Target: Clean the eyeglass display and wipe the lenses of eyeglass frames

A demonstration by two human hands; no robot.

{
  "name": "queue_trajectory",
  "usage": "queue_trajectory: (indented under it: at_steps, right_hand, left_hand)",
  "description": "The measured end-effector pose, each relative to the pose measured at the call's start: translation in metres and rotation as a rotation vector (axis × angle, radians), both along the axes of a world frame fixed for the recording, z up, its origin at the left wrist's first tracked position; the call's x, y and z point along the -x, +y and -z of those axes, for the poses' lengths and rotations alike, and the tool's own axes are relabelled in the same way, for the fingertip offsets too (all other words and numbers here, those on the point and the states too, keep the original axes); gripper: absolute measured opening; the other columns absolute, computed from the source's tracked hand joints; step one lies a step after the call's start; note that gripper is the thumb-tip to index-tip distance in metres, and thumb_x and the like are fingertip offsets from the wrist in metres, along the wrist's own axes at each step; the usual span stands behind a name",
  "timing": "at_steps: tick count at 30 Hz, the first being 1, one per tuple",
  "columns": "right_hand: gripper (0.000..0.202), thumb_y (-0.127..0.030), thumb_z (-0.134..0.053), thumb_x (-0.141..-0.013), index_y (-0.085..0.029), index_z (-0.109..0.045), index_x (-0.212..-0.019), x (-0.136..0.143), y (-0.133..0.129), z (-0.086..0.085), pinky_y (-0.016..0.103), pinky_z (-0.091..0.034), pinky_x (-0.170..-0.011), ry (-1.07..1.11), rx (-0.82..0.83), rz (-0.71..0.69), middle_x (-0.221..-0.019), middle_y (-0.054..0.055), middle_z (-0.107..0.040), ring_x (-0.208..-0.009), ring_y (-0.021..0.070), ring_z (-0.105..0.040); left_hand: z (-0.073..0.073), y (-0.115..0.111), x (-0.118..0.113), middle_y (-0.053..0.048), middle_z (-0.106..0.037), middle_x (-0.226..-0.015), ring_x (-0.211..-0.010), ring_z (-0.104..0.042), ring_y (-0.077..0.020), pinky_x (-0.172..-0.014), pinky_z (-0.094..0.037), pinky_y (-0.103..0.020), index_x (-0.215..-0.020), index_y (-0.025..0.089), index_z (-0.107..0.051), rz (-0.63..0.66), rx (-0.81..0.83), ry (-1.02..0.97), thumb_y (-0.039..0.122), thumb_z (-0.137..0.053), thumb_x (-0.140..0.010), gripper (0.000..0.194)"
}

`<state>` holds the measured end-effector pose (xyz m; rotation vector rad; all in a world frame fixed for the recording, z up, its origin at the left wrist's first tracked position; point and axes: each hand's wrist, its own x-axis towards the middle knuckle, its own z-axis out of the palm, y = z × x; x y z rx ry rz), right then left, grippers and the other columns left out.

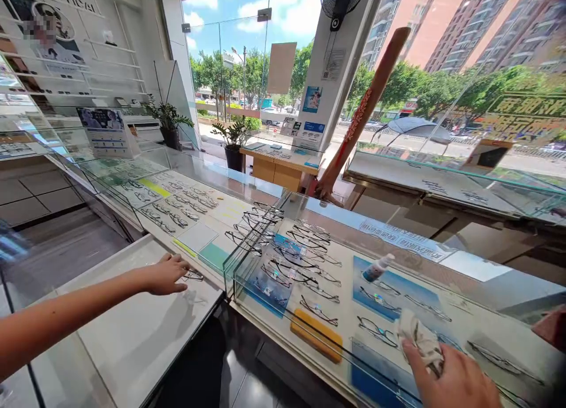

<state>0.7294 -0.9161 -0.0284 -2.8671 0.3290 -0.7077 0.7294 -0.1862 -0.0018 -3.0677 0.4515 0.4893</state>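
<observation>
My left hand (168, 275) hangs over a pulled-out white drawer (128, 331), palm down with its fingers stretched and somewhat apart. Next to its fingertips lies a pair of glasses (193, 276), partly hidden by the hand. My right hand (460, 375) is closed on a crumpled, light-coloured cloth (420, 336) above the right glass display case. Near the cloth, a pair of dark-rimmed glasses (375, 331) lies in the case. A small white-capped bottle (378, 267) and a yellow case (316, 335) are farther left.
Several rows of glasses (177, 204) fill the left display case, whose glass edge (227, 275) meets the right case. A calendar (104, 131) stands on the far left counter. Behind the cases are potted plants (233, 142) and a tall wooden post (362, 113).
</observation>
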Motion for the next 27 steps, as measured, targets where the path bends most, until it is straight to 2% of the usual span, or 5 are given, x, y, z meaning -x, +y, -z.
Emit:
queue_trajectory:
  at_steps: [3,7,14,20,27]
  right_hand:
    - [0.082,-0.084,-0.033,-0.097,-0.014,-0.071,-0.116,0.004,0.013,-0.012,0.063,-0.054,-0.097,0.024,0.01,0.001,-0.121,0.028,-0.071,-0.112,0.0511,-0.066]
    - [0.081,-0.078,-0.034,-0.098,-0.01,-0.072,-0.122,0.007,0.028,-0.018,0.064,-0.053,-0.101,0.002,-0.004,0.018,-0.127,0.03,-0.069,-0.115,0.0505,-0.063]
    - [0.08,-0.074,-0.032,-0.102,-0.008,-0.07,-0.127,0.011,0.036,-0.022,0.06,-0.053,-0.102,0.013,0.004,0.028,-0.131,0.029,-0.066,-0.117,0.0461,-0.062]
    - [0.078,-0.073,-0.03,-0.103,-0.01,-0.07,-0.123,0.013,0.04,-0.023,0.057,-0.052,-0.098,-0.007,-0.005,0.035,-0.129,0.027,-0.067,-0.115,0.0445,-0.062]
    - [0.076,-0.073,-0.029,-0.105,-0.012,-0.07,-0.122,0.015,0.04,-0.022,0.054,-0.051,-0.094,-0.043,-0.031,0.023,-0.128,0.025,-0.068,-0.115,0.0427,-0.062]
  left_hand:
    - [-0.028,0.011,0.036,-0.015,-0.08,-0.13,-0.113,-0.065,-0.0405,-0.103,-0.043,-0.052,-0.092,0.03,-0.086,-0.003,0.024,0.08,0.059,-0.066,-0.096,0.036]
    - [-0.085,0.016,0.032,-0.009,-0.079,-0.135,-0.119,-0.065,-0.0371,-0.109,-0.04,-0.048,-0.111,0.04,-0.088,0.05,0.038,-0.032,0.07,-0.064,-0.095,0.042]
    - [-0.168,-0.063,-0.114,-0.007,-0.069,-0.149,-0.133,-0.055,-0.0385,-0.118,-0.031,-0.05,-0.133,0.03,-0.082,0.133,-0.003,-0.372,0.052,-0.051,-0.104,0.048]
    - [-0.16,-0.157,-0.242,-0.012,-0.065,-0.158,-0.132,-0.048,-0.0453,-0.113,-0.031,-0.061,-0.127,0.022,-0.083,0.079,-0.027,-0.472,0.029,-0.053,-0.098,0.042]
    - [-0.128,-0.214,-0.312,-0.022,-0.072,-0.144,-0.131,-0.049,-0.0474,-0.112,-0.034,-0.064,-0.124,0.015,-0.082,0.049,-0.059,-0.414,0.025,-0.059,-0.094,0.04]
